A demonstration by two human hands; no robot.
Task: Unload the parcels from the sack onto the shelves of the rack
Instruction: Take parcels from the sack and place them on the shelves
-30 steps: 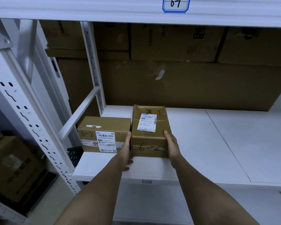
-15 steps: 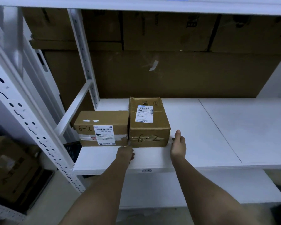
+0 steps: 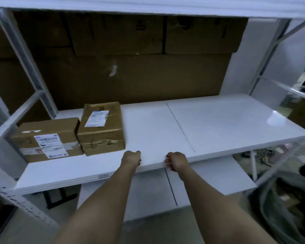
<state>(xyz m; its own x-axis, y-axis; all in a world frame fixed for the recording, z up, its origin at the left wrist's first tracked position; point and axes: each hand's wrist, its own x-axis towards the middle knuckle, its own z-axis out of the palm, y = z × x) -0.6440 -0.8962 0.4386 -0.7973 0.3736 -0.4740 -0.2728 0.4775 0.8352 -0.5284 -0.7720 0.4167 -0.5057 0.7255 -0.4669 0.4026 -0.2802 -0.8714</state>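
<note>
Cardboard everywhere in the head view, which is the only angle here. Two brown parcels sit on the white middle shelf (image 3: 218, 124) of the rack, over at its left end. The flatter parcel (image 3: 48, 138) lies furthest left with a white shipping label on its front face and a strip of tape across it. The taller parcel (image 3: 102, 127) is pushed right up against it on the right side, label on top, with "6-2" scrawled in marker on the front. Both look like they're resting flat on the shelf, nobody touching them.

Left hand (image 3: 131, 158) is at the front edge of the shelf, just right of the taller parcel and a bit in front of it, fingers curled under loosely, nothing in it. Right hand (image 3: 176, 161) is near it, also at the shelf's front lip, fingers curled in a loose fist, holding nothing either. Can't say for sure whether the knuckles actually touch the edge, it's a bit blurry.

Behind the shelf there's a wall of big cardboard cartons (image 3: 139, 74). White perforated rack upright (image 3: 19, 199) runs down the lower left. A lower shelf (image 3: 218, 175) shows underneath. Bottom right there's a greyish sack (image 3: 278, 208), crumpled on the floor, contents not clear.
</note>
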